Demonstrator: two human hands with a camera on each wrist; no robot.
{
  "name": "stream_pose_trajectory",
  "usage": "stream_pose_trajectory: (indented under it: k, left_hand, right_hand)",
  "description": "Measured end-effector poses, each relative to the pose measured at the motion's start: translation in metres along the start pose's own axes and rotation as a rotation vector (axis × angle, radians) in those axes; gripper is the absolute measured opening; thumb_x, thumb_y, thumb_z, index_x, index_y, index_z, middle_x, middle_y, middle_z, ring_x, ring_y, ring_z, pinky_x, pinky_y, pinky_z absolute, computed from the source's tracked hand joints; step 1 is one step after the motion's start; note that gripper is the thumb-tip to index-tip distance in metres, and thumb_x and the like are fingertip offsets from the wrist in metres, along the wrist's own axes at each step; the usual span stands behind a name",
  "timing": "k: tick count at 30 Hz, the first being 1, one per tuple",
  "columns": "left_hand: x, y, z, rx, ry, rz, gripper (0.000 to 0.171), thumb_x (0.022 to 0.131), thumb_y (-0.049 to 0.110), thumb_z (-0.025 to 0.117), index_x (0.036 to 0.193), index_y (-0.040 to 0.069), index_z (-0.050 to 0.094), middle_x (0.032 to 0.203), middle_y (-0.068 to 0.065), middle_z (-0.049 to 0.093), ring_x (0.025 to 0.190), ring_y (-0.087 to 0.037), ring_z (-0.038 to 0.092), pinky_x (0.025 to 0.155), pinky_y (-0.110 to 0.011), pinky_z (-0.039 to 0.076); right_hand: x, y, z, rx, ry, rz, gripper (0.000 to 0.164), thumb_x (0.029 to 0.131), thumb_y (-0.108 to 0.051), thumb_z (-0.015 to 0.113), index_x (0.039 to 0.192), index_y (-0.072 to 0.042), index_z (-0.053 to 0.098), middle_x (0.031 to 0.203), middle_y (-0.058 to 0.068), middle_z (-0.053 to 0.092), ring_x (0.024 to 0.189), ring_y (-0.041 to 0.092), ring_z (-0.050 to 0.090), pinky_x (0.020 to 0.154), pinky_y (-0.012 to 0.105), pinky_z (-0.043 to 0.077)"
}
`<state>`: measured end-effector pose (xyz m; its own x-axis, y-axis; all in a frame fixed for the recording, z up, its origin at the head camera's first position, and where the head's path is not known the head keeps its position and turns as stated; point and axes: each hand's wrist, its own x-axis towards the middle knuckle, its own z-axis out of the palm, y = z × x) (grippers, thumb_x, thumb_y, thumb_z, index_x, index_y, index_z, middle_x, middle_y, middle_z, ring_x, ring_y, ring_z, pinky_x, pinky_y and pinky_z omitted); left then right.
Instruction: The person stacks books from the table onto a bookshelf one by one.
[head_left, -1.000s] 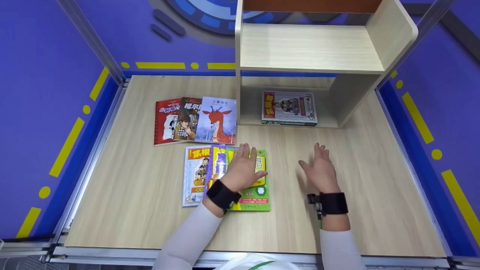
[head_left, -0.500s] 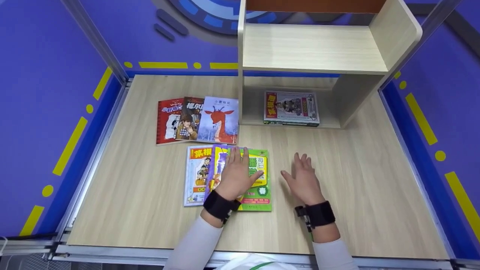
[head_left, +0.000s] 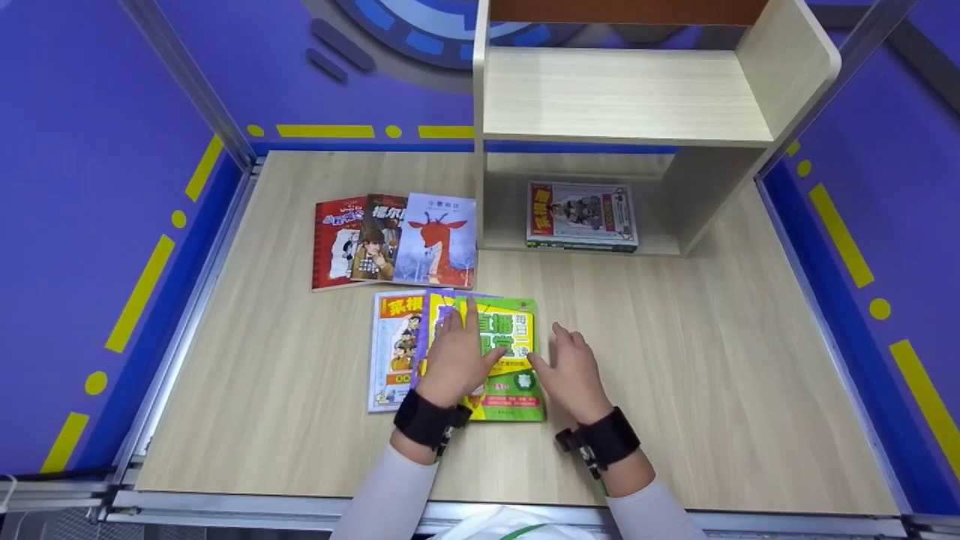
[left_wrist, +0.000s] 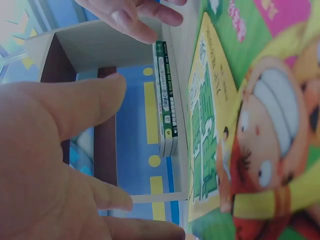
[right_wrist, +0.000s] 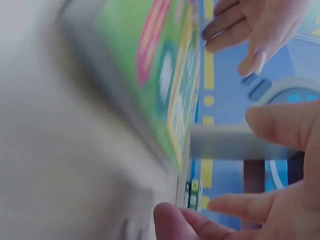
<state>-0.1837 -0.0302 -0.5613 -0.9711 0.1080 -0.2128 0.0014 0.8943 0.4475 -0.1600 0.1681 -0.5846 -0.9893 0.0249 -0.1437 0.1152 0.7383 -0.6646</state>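
Note:
In the head view a green book (head_left: 514,405) overlaps a purple book (head_left: 437,300), which overlaps a pale-blue book (head_left: 385,360) on the left. My left hand (head_left: 452,364) is over the green and purple books, fingers extended; contact cannot be told. Close to the green book's right edge is my right hand (head_left: 576,379), thumb spread from its fingers. The left wrist view has the left hand (left_wrist: 45,145) beside the cartoon cover of the green book (left_wrist: 270,120). In the right wrist view the right hand (right_wrist: 285,200) holds nothing.
Behind these lie a red book (head_left: 326,259), a brown book (head_left: 373,262) and a deer-covered book (head_left: 435,247), overlapping. A wooden shelf unit (head_left: 626,94) stands at the back, with a small stack of books (head_left: 581,217) on its lower level. Blue walls (head_left: 90,187) enclose the table.
My right hand has moved left and nearer, up to the green book's right edge. My left hand has shifted left and slightly back toward me, uncovering more of the green cover. The books keep their places.

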Motion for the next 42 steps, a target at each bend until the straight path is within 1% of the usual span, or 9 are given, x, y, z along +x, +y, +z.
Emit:
stream_pose_trajectory:
  k: [6, 11, 16, 20, 22, 26, 30, 35, 42]
  left_hand:
    - [-0.004, -0.002, 0.0, 0.03, 0.078, -0.043, 0.1, 0.098, 0.055, 0.072, 0.167, 0.0, 0.026, 0.156, -0.033, 0.051, 0.141, -0.049, 0.054, 0.114, -0.057, 0.051]
    - [0.0, -0.001, 0.004, 0.072, 0.077, -0.105, 0.097, 0.095, 0.053, 0.076, 0.161, -0.006, 0.037, 0.153, -0.033, 0.052, 0.138, -0.052, 0.054, 0.112, -0.056, 0.053]
    - [0.002, 0.0, 0.009, 0.127, 0.089, -0.147, 0.116, 0.079, 0.061, 0.089, 0.157, -0.01, 0.041, 0.15, -0.034, 0.051, 0.128, -0.054, 0.059, 0.102, -0.054, 0.059]
    - [0.004, 0.002, 0.013, 0.204, 0.121, -0.124, 0.122, 0.068, 0.064, 0.095, 0.148, -0.015, 0.047, 0.13, -0.031, 0.059, 0.106, -0.045, 0.069, 0.089, -0.048, 0.063]
    - [0.006, 0.002, 0.014, 0.205, 0.126, -0.126, 0.127, 0.066, 0.065, 0.096, 0.148, -0.017, 0.045, 0.126, -0.031, 0.061, 0.101, -0.04, 0.07, 0.087, -0.046, 0.064]
    - [0.009, -0.001, 0.013, 0.151, 0.093, -0.145, 0.131, 0.063, 0.063, 0.098, 0.148, -0.019, 0.041, 0.126, -0.031, 0.064, 0.102, -0.037, 0.072, 0.09, -0.044, 0.064]
    - [0.009, -0.006, 0.012, 0.035, 0.051, -0.116, 0.12, 0.067, 0.056, 0.099, 0.144, -0.016, 0.043, 0.116, -0.028, 0.07, 0.1, -0.037, 0.073, 0.088, -0.045, 0.064]
    - [0.01, -0.015, 0.009, -0.162, 0.005, -0.096, 0.106, 0.082, 0.04, 0.094, 0.152, -0.011, 0.034, 0.118, -0.027, 0.071, 0.105, -0.038, 0.073, 0.091, -0.046, 0.063]
    - [0.013, -0.027, 0.003, -0.407, -0.063, -0.078, 0.094, 0.1, 0.033, 0.076, 0.165, -0.003, 0.018, 0.14, -0.027, 0.063, 0.11, -0.031, 0.069, 0.09, -0.042, 0.06]
  right_hand:
    - [-0.004, -0.007, 0.004, 0.06, -0.017, 0.044, 0.077, 0.098, -0.031, 0.075, 0.157, 0.007, 0.043, 0.143, 0.028, 0.057, 0.134, 0.043, 0.059, 0.114, 0.055, 0.05]
    - [-0.004, -0.009, 0.008, 0.084, -0.038, 0.049, 0.076, 0.099, -0.031, 0.073, 0.158, 0.006, 0.042, 0.146, 0.028, 0.056, 0.136, 0.043, 0.059, 0.113, 0.056, 0.051]
    - [-0.004, -0.011, 0.008, 0.083, -0.043, 0.051, 0.075, 0.099, -0.033, 0.073, 0.158, 0.004, 0.043, 0.146, 0.026, 0.057, 0.135, 0.042, 0.061, 0.11, 0.054, 0.054]
    - [-0.004, -0.012, 0.008, 0.097, -0.04, 0.056, 0.075, 0.099, -0.032, 0.073, 0.158, 0.003, 0.042, 0.146, 0.026, 0.057, 0.136, 0.042, 0.06, 0.11, 0.055, 0.053]
    - [-0.003, -0.012, 0.007, 0.102, -0.042, 0.054, 0.075, 0.1, -0.03, 0.072, 0.158, 0.004, 0.041, 0.147, 0.026, 0.056, 0.137, 0.043, 0.059, 0.111, 0.056, 0.052]
    - [-0.003, -0.012, 0.007, 0.109, -0.056, 0.056, 0.075, 0.1, -0.03, 0.072, 0.16, 0.003, 0.04, 0.149, 0.027, 0.054, 0.139, 0.044, 0.057, 0.112, 0.057, 0.051]
    - [-0.003, -0.01, 0.005, 0.117, -0.041, 0.042, 0.076, 0.099, -0.03, 0.073, 0.159, 0.003, 0.04, 0.148, 0.028, 0.055, 0.137, 0.044, 0.058, 0.112, 0.057, 0.051]
    - [-0.004, -0.009, 0.0, 0.127, -0.015, 0.033, 0.077, 0.098, -0.029, 0.074, 0.159, 0.003, 0.041, 0.146, 0.028, 0.055, 0.136, 0.044, 0.059, 0.113, 0.057, 0.05]
    - [-0.005, -0.009, -0.006, 0.144, -0.005, 0.065, 0.076, 0.099, -0.028, 0.074, 0.16, 0.001, 0.04, 0.149, 0.028, 0.054, 0.136, 0.043, 0.059, 0.113, 0.057, 0.05]
